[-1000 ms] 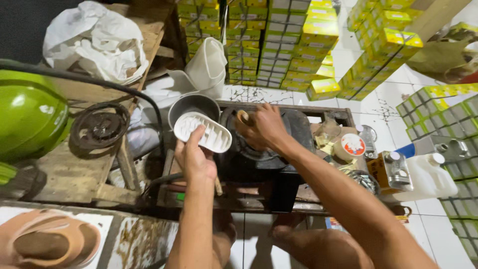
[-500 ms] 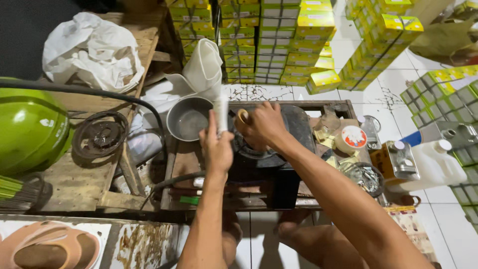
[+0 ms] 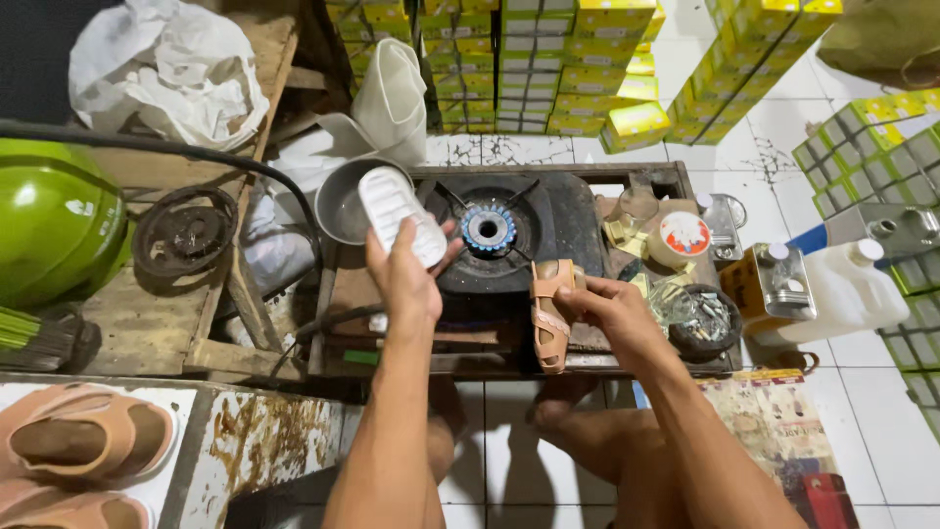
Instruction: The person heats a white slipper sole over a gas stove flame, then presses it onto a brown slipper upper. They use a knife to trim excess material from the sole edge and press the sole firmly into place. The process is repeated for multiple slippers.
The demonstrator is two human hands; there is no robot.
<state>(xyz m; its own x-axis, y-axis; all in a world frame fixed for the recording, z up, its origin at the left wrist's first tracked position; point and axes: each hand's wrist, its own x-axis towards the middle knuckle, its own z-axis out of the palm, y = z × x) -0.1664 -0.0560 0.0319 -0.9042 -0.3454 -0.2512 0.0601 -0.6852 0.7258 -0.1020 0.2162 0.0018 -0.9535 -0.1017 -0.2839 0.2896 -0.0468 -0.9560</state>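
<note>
My left hand grips a white shoe sole, ridged face up, held over the left side of a black gas stove. The burner is lit with a blue flame just right of the sole. My right hand holds a tan sandal upper by its side, in front of the burner near the stove's front edge. A small grey metal pot sits at the stove's left edge, behind the sole.
A green gas cylinder and black hose lie left, with a round burner ring on wooden boards. Tan sandals rest at lower left. Tins, a tape roll, a white jug and stacked yellow-green boxes crowd the right and back.
My right hand has pulled back from over the burner toward me with the sandal upper, uncovering the flame. My left hand has tilted the white sole and raised it near the burner.
</note>
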